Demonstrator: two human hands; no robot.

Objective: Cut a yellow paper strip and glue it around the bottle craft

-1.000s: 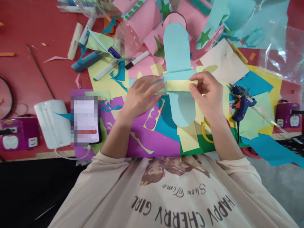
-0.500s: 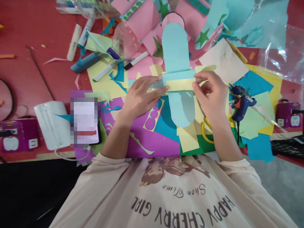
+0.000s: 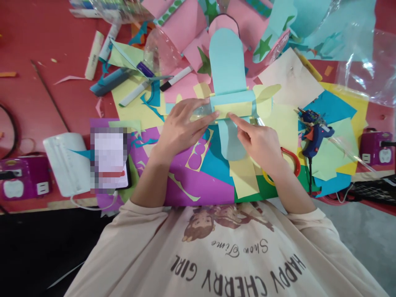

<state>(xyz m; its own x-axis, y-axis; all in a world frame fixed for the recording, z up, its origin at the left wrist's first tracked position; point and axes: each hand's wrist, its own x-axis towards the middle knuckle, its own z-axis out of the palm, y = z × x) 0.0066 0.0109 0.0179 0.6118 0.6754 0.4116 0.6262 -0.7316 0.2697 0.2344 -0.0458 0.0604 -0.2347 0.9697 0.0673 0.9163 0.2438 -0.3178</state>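
A light blue paper cutout (image 3: 228, 62) with rounded ends stands crosswise to a folded light blue band (image 3: 230, 98). A pale yellow paper strip (image 3: 244, 109) lies along that band. My left hand (image 3: 182, 128) holds the band and strip at their left end, fingers bent around the edge. The index finger of my right hand (image 3: 260, 142) is stretched out and presses on the yellow strip; its other fingers curl under, with nothing visible in them. Yellow-and-red scissors handles (image 3: 292, 159) show beside my right wrist. A pale yellow leaf-like piece (image 3: 266, 95) sticks out at the band's right end.
A glue gun (image 3: 315, 132) lies at right. Markers (image 3: 134, 94) and paper scraps spread to the left, near a phone (image 3: 110, 161) and a white box-shaped device (image 3: 66, 163). Pink paper shapes (image 3: 185, 29) with green stars stand at the back. Clear plastic (image 3: 368, 66) lies at far right.
My right hand has let go of the strip's right end and moved left, its index finger now on the strip. My left hand stays put. The scissors handles show more.
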